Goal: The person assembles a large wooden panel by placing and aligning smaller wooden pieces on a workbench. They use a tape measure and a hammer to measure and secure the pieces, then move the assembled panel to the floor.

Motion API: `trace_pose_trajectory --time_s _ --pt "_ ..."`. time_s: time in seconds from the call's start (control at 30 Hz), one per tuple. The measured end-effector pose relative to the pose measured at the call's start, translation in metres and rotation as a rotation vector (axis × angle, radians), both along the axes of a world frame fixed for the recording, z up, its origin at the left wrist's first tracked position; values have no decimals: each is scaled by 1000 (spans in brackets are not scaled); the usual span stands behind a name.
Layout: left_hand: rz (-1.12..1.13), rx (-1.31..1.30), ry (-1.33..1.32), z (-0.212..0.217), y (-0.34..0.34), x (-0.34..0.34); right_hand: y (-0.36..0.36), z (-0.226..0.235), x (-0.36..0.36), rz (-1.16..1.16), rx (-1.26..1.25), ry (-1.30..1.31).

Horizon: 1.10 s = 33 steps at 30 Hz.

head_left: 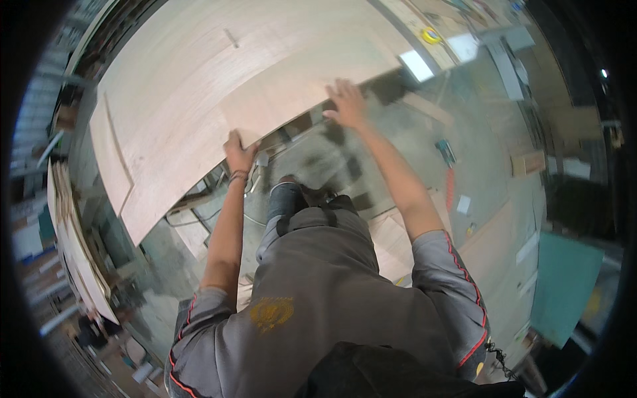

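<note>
**Broad plywood sheet wants a wide hold**

Filling 11 o'clock, the plywood sheet (179, 126) looks thin for its breadth: probably awkward rather than heavy, springy mid-span, splintery along edges. Spaced holds on its near edge suit it. There, at 10 o'clock, the left hand's (240, 153) fingers bend, grip unclear; just past 12, the right hand's (346, 105) spread open.
</note>
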<state>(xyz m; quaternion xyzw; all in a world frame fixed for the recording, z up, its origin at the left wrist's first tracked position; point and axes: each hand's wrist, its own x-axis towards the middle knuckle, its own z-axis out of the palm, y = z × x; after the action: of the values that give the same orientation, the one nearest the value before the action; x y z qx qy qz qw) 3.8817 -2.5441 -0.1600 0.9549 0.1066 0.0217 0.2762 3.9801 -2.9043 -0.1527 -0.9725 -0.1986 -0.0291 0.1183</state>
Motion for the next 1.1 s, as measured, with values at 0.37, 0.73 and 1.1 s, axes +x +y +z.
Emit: trace_pose_trajectory --time_s 0.37,0.73,1.1 --pt "-5 52 -150 3 -42 71 -41 13 122 -51 -329 141" --pt "-20 198 -133 10 -77 89 -59 36 151 -72 -366 237" --pt "-496 40 -313 1 -180 197 -40 36 186 -50 -422 214"
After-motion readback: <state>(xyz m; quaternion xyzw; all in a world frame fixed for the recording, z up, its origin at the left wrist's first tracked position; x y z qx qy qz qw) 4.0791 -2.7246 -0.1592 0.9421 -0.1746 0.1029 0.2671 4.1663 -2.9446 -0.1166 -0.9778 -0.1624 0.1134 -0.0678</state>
